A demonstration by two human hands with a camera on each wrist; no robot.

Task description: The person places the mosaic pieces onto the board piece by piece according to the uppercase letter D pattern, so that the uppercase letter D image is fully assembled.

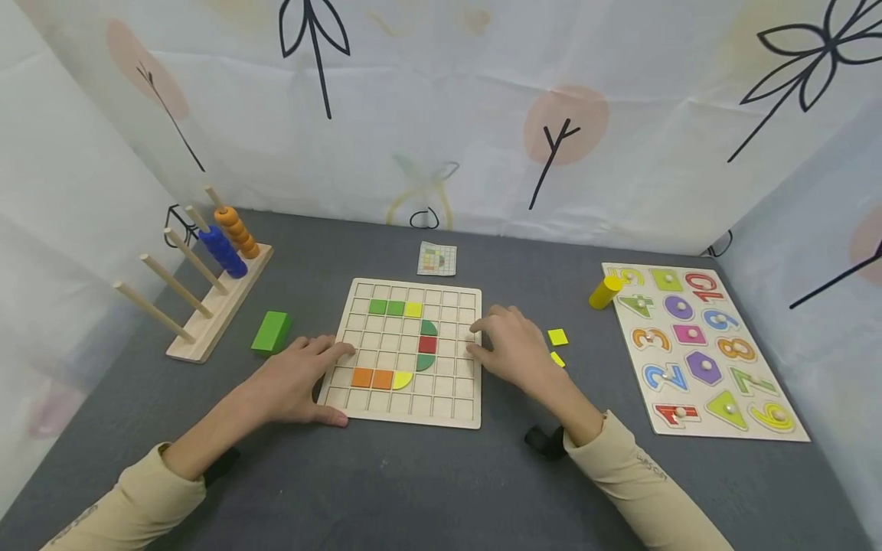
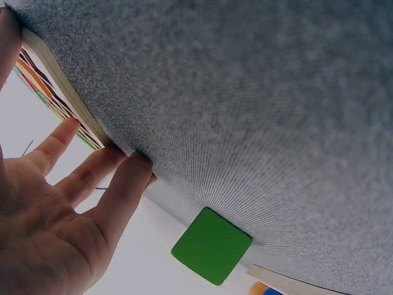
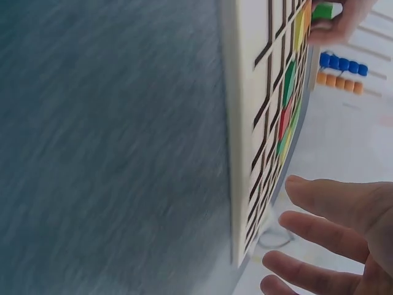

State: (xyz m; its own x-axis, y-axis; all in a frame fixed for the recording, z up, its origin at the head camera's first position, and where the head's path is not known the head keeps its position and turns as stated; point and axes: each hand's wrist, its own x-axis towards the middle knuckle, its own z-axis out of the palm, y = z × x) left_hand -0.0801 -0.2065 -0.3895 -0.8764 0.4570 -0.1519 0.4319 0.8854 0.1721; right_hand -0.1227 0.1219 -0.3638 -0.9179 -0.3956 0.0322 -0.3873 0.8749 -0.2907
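Grey tabletop (image 1: 427, 474), patterned white curtain walls on three sides. Wooden grid board (image 1: 411, 352) sits centre, flat on the tabletop, holding green, yellow, red and orange tiles in its cells. Number-and-shape peg puzzle (image 1: 699, 348) lies far right, well apart from the board. Peg rack (image 1: 207, 306) with blue and orange rings stands far left. Left hand (image 1: 296, 383) rests on the board's left edge, fingers straight and relaxed, thumb along the near corner, gripping nothing. Right hand (image 1: 513, 348) rests at the board's right edge, fingers loosely spread over the outer cells, also holding nothing; wrist view shows fingers extended beside the board rim. Green block (image 1: 271, 331) sits between rack and board, just beside the left hand. Yellow cylinder (image 1: 605, 292) lies by the peg puzzle's top-left corner. Pattern card (image 1: 437, 259) lies behind the board. Two loose yellow tiles (image 1: 557, 337) lie just right of the right hand, one partly hidden behind it.
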